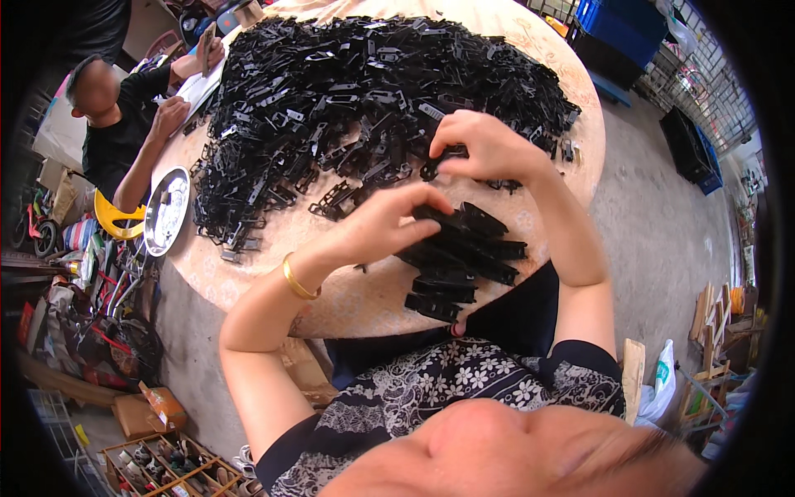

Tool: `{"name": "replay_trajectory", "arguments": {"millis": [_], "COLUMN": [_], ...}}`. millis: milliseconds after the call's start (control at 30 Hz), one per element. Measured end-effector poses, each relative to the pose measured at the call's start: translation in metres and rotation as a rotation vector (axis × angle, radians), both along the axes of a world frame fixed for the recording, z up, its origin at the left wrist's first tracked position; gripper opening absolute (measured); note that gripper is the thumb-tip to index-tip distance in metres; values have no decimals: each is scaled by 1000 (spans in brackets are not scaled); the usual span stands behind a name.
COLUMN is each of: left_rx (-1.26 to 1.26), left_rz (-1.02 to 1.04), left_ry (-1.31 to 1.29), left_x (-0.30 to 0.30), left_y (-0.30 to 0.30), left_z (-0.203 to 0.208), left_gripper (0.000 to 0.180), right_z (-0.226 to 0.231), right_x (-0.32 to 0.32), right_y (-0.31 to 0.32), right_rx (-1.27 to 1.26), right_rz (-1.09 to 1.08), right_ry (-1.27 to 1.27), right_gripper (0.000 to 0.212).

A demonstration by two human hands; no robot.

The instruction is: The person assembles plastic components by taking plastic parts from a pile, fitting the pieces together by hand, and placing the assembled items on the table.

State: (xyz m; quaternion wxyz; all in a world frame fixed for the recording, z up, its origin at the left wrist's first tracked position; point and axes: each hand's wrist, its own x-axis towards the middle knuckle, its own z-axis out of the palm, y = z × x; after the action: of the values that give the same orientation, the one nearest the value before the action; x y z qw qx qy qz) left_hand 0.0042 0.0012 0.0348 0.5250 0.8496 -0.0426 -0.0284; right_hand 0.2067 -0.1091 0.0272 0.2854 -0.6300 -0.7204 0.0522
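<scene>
A big heap of black plastic clips [331, 91] covers much of the round, cloth-covered table [224, 277]. My right hand [484, 147] is at the heap's near edge, thumb and fingers closed on a dark clip [450, 154]. Closer to me, several long black plastic parts [464, 257] lie side by side in a small layered pile. My left hand [393, 222] is at this pile's upper left, its thumb and curved fingertips around the end of black parts there. The exact piece between them is hard to make out.
Across the table's left side sits another person [124, 124] with a phone-like object and paper. A shiny oval tray [168, 211] stands at the left rim beside a yellow chair part [116, 219]. Blue crates [617, 37] are at the far right, and wood pieces [708, 331] lean at the right.
</scene>
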Motion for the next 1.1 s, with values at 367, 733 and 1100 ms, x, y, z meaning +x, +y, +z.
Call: {"name": "replay_trajectory", "arguments": {"millis": [367,733,1100], "left_rx": [371,1256,718], "left_rz": [487,524,617], "left_ry": [-319,-202,-322], "left_x": [18,64,62], "left_y": [44,116,121], "left_z": [6,-16,-10], "left_gripper": [11,20,27], "right_z": [-14,-7,-22], "right_x": [-25,61,47], "right_y": [17,-8,14], "right_rx": [240,37,217], "right_rz": [-65,-908,-603], "right_ry": [121,-337,-321], "right_gripper": [31,36,19]}}
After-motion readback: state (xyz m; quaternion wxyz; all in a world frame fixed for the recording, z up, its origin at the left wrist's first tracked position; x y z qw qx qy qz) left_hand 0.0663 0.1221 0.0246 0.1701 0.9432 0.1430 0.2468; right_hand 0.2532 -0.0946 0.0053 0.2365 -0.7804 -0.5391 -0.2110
